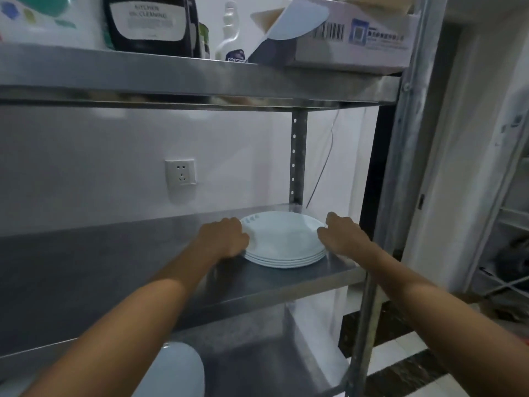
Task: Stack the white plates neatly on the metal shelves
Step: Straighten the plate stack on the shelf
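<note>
A stack of several white plates [283, 239] rests on the middle metal shelf [120, 270], near its right end. My left hand [223, 237] grips the stack's left rim, fingers curled around the edge. My right hand [342, 232] holds the right rim, fingers over the top plate. Another white plate [174, 368] lies on the lower shelf [257, 359], partly hidden under my left forearm.
The upper shelf [186, 78] holds a dark cleaning-product pouch [151, 24], a clear bottle [230, 35] and a cardboard box [343, 32]. A wall socket [181, 172] sits behind the middle shelf. A metal upright [380, 224] stands just right of the plates.
</note>
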The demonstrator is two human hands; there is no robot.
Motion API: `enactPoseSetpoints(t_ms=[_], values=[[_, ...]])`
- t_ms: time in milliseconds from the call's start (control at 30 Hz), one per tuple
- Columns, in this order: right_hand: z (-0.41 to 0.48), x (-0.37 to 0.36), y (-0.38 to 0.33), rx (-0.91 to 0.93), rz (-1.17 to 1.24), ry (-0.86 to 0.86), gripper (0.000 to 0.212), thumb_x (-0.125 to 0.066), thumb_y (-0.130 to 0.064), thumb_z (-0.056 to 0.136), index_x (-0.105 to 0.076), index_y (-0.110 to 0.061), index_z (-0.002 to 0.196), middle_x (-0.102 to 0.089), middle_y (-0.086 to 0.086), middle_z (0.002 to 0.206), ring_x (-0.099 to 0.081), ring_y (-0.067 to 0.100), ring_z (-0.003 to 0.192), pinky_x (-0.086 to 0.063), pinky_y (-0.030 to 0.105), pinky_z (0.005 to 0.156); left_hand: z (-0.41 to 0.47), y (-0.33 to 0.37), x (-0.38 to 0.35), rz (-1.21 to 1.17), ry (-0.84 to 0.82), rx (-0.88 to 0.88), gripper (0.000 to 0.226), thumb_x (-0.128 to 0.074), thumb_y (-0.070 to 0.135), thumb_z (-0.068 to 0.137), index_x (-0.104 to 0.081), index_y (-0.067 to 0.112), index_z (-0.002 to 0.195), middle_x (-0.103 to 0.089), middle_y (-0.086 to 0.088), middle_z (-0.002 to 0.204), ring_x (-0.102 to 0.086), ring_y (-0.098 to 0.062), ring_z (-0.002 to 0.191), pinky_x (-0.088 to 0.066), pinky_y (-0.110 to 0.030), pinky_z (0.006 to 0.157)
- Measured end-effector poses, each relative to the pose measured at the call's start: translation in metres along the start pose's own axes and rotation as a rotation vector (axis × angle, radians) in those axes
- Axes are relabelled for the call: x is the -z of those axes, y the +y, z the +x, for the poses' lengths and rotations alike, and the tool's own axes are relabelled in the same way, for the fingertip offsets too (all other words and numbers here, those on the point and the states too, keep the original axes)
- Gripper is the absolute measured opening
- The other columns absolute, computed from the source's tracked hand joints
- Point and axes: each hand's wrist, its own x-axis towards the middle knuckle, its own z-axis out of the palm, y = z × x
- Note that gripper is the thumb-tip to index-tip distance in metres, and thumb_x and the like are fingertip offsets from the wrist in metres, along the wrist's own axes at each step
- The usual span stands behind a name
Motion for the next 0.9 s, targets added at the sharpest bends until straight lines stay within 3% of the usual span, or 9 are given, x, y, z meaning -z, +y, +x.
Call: enactPoseSetpoints(t_ms=[100,167,300,400,500,567,767,900], values=[[0.015,-0.003,0.002,-0.018,0.132,-0.104,0.02,-0.041,-0.02,0.094,-0.045,-0.008,0.109,-0.061,0.017,0.109,-0.059,0.02,0.064,-0.042,0.023,0.05,0.006,0.006,-0.008,-0.135,-0.081,0.095,0.048,-0.037,0.038,0.088,-0.04,0.009,0.127,-0.052,-0.015,0.125,-0.054,-0.031,0.105,-0.041,-0.038,0.08],[0.02,-0.005,0.003,-0.073,0.263,-0.133,0.03,-0.04,-0.018,0.093,-0.046,-0.005,0.12,-0.062,0.018,0.104,-0.065,0.024,0.058,-0.049,0.025,0.046,0.007,0.009,-0.01,-0.211,-0.103,0.134,0.045,-0.037,0.033,0.09,-0.038,0.006,0.127,-0.051,-0.017,0.127,-0.053,-0.032,0.104,-0.039,-0.036,0.079],[0.018,-0.012,0.006,-0.063,0.309,-0.125,0.038,-0.039,-0.017,0.092,-0.045,-0.004,0.128,-0.055,0.01,0.091,-0.064,0.025,0.06,-0.046,0.025,0.042,0.0,0.01,-0.013,-0.27,-0.07,0.154,0.035,-0.035,0.026,0.093,-0.043,0.004,0.119,-0.053,-0.02,0.124,-0.053,-0.031,0.101,-0.038,-0.034,0.076],[0.015,-0.012,0.008,-0.022,0.348,-0.108,0.036,-0.04,-0.016,0.092,-0.046,-0.002,0.125,-0.053,0.008,0.084,-0.064,0.026,0.064,-0.053,0.031,0.05,-0.011,0.012,-0.014,-0.294,-0.018,0.168,0.03,-0.035,0.024,0.094,-0.046,0.003,0.113,-0.055,-0.02,0.12,-0.053,-0.031,0.098,-0.038,-0.034,0.076],[0.002,-0.01,0.014,0.03,0.388,-0.122,0.033,-0.04,-0.016,0.092,-0.048,-0.001,0.12,-0.055,0.015,0.1,-0.063,0.031,0.077,-0.057,0.038,0.063,-0.03,0.014,-0.01,-0.315,0.0,0.175,0.031,-0.036,0.024,0.094,-0.049,0.003,0.112,-0.055,-0.019,0.119,-0.054,-0.03,0.098,-0.041,-0.035,0.078],[-0.011,-0.007,0.016,0.063,0.404,-0.125,0.027,-0.04,-0.015,0.091,-0.048,-0.002,0.113,-0.055,0.019,0.109,-0.061,0.03,0.077,-0.055,0.036,0.062,-0.047,0.016,-0.007,-0.322,0.006,0.177,0.031,-0.036,0.026,0.093,-0.05,0.006,0.113,-0.055,-0.017,0.12,-0.054,-0.029,0.098,-0.041,-0.035,0.077],[-0.064,0.005,0.015,0.031,0.353,-0.1,0.04,-0.037,-0.014,0.092,-0.047,-0.002,0.13,-0.056,0.018,0.124,-0.058,0.033,0.104,-0.048,0.034,0.078,-0.098,0.023,0.014,-0.352,-0.016,0.212,0.041,-0.035,0.026,0.089,-0.049,0.01,0.123,-0.055,-0.012,0.127,-0.055,-0.028,0.104,-0.046,-0.037,0.086],[-0.123,0.014,0.012,-0.034,0.347,-0.042,0.033,-0.039,-0.011,0.088,-0.051,-0.003,0.118,-0.06,0.019,0.107,-0.064,0.035,0.09,-0.06,0.043,0.074,-0.155,0.028,0.031,-0.302,0.022,0.115,0.024,-0.038,0.022,0.084,-0.053,0.008,0.098,-0.061,-0.017,0.112,-0.058,-0.031,0.089,-0.048,-0.035,0.074]])
